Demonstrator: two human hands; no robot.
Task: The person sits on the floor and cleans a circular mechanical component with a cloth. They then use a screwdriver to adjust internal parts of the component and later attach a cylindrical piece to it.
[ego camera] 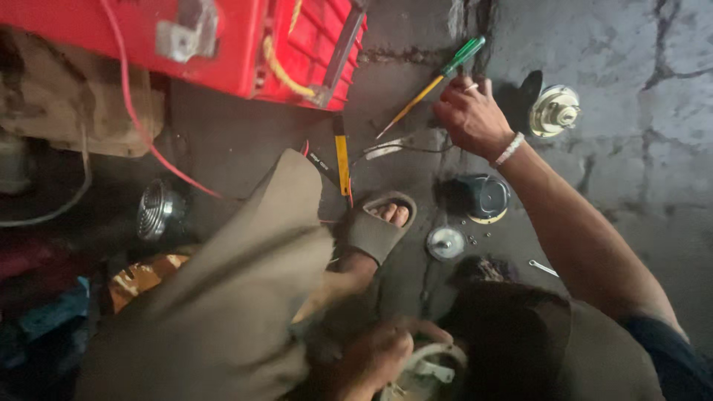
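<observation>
While a red crate (pixel 223 44) is lying tipped across the top of the view with a yellow cord (pixel 282 70) and a red wire (pixel 130 104) trailing from it, the cracked grey concrete floor (pixel 631 134) below is carrying a scatter of parts. A round cream and metal fitting (pixel 555 110) is sitting just beside the right wrist, a dark domed housing (pixel 484 197) is lying under the forearm, and a small shiny disc (pixel 445 243) is resting near it among tiny screws. A small spanner (pixel 544 268) is lying farther down, and a ribbed metal cover (pixel 156 209) is sitting well apart on the other side. A sandalled foot (pixel 379 223) and a bent knee in olive trousers are filling the middle, blocking much of the floor between the hands. A yellow-handled tool (pixel 342 156) is lying beside the toes.

The right hand (pixel 468 115) is reaching out, fingers curled narrowly around the green-handled screwdriver (pixel 434 82), whose yellow shaft is slanting down toward the floor. The left hand (pixel 375 356) is sitting low in shadow, gripping the rim of a pale round housing (pixel 431 367) held near the lap.
</observation>
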